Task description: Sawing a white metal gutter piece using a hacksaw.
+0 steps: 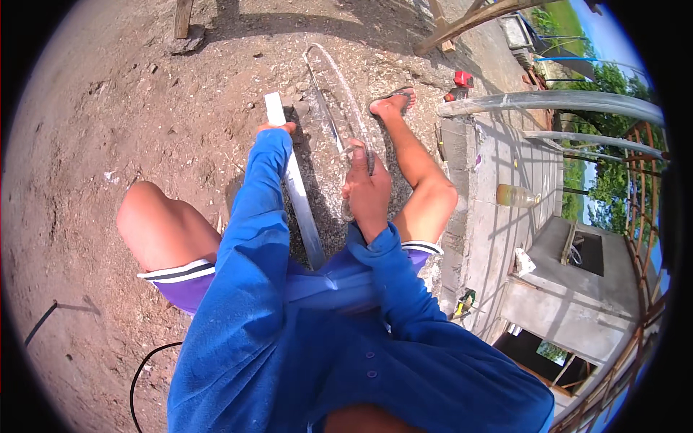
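A long, straight silver metal bar lies lengthwise between my legs, its pale far end sticking out past my left hand. That hand is closed around the bar near this far end. In my right hand is a hacksaw, its grip wrapped by my fingers. The saw's bowed frame reaches away from me over the ground, and its thin blade runs along the left side. The blade is to the right of the bar and looks apart from it. My palm covers most of the saw's handle.
To the right stands a low concrete block wall, with a red power tool near its far end. A bottle and a yellow-green tool rest that side. Wooden posts stand ahead. A black cable curves at lower left.
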A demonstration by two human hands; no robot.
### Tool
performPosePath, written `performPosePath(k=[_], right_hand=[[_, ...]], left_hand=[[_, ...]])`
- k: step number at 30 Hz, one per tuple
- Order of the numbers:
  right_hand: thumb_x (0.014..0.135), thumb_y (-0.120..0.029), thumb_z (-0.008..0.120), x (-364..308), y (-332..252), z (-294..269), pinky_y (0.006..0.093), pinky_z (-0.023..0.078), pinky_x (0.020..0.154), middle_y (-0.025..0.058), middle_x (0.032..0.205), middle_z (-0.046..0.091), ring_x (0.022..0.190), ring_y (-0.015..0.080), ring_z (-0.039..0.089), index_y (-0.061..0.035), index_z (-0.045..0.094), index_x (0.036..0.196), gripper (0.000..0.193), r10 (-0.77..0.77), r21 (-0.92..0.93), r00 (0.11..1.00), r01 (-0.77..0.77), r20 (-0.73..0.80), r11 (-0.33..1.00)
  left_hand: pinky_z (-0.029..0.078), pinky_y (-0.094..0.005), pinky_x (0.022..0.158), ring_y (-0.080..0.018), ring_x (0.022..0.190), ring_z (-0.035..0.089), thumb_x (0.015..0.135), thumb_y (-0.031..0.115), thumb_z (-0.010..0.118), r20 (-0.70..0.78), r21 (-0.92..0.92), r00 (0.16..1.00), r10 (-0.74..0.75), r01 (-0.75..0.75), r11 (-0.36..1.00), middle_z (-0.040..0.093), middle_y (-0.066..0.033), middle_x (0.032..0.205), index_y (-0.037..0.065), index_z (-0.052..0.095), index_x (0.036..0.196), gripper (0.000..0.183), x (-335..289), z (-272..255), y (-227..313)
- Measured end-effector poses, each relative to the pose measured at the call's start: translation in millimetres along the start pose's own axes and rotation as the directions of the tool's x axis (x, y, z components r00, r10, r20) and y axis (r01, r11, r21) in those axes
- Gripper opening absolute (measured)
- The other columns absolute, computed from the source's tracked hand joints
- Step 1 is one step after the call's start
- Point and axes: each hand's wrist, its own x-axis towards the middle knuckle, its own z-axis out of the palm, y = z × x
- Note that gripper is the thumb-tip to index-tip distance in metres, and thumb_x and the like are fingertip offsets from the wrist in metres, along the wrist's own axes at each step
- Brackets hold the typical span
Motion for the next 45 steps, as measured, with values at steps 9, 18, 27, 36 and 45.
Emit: performPosePath(k=[9, 18, 27, 36, 45], right_hand=[[0.104, -0.035, 0.051, 36, 43, 10, 0.0242, 0.036, 0.044, -0.0030, 0.061, 0.044, 0.049, 0.0054, 0.041, -0.0066, 0.058, 0.130, 0.039, 0.072, 0.231, 0.994, -0.090, 0.088, 0.969], [0.103, -0.035, 0.053, 49, 78, 17, 0.0240, 0.037, 0.044, -0.0031, 0.060, 0.045, 0.049, 0.0054, 0.043, -0.0058, 0.059, 0.130, 0.040, 0.168, 0.285, 0.983, -0.180, 0.068, 0.942], [0.103, -0.036, 0.053, 55, 100, 7, 0.0232, 0.036, 0.046, -0.0046, 0.060, 0.042, 0.050, 0.0043, 0.041, -0.0070, 0.059, 0.130, 0.040, 0.157, 0.284, 0.988, -0.151, 0.001, 0.947], [0.103, -0.039, 0.051, 50, 114, 7, 0.0287, 0.042, 0.054, 0.0011, 0.066, 0.052, 0.057, 0.0090, 0.048, -0.0028, 0.060, 0.128, 0.045, 0.185, 0.261, 0.982, -0.169, -0.037, 0.951], [0.103, -0.039, 0.052, 46, 108, 8, 0.0331, 0.047, 0.060, 0.0074, 0.075, 0.062, 0.061, 0.0144, 0.056, -0.0049, 0.060, 0.129, 0.044, 0.169, 0.170, 0.986, -0.166, 0.001, 0.971]], left_hand=[[0.053, -0.0384, 0.080, -0.0268, 0.090, 0.070, 0.072, 0.021, 0.087, -0.030, 0.121, 1.000, 0.000, 0.004, 0.993, 0.073, -0.0176, 0.097, -0.006, 0.069, 0.103, 0.045, 2, -9, -7], [0.054, -0.0362, 0.075, -0.0231, 0.082, 0.069, 0.073, 0.017, 0.084, 0.005, 0.112, 1.000, 0.014, -0.014, 0.994, 0.074, -0.0137, 0.092, -0.005, 0.070, 0.102, 0.039, -3, -12, -3], [0.055, -0.0364, 0.072, -0.0229, 0.079, 0.070, 0.069, 0.020, 0.083, -0.049, 0.170, 0.997, 0.051, -0.042, 0.985, 0.073, -0.0115, 0.092, -0.003, 0.070, 0.104, 0.043, 1, -12, -2], [0.054, -0.0341, 0.076, -0.0189, 0.083, 0.068, 0.070, 0.023, 0.088, 0.009, 0.055, 0.979, 0.205, -0.205, 0.977, 0.072, -0.0083, 0.095, -0.001, 0.067, 0.108, 0.050, 9, -15, -5], [0.044, -0.0406, 0.103, -0.0298, 0.116, 0.058, 0.068, 0.031, 0.091, -0.228, 0.248, 0.724, 0.651, -0.603, 0.758, 0.055, -0.0236, 0.132, -0.003, 0.043, 0.138, 0.092, 18, -20, 12]])
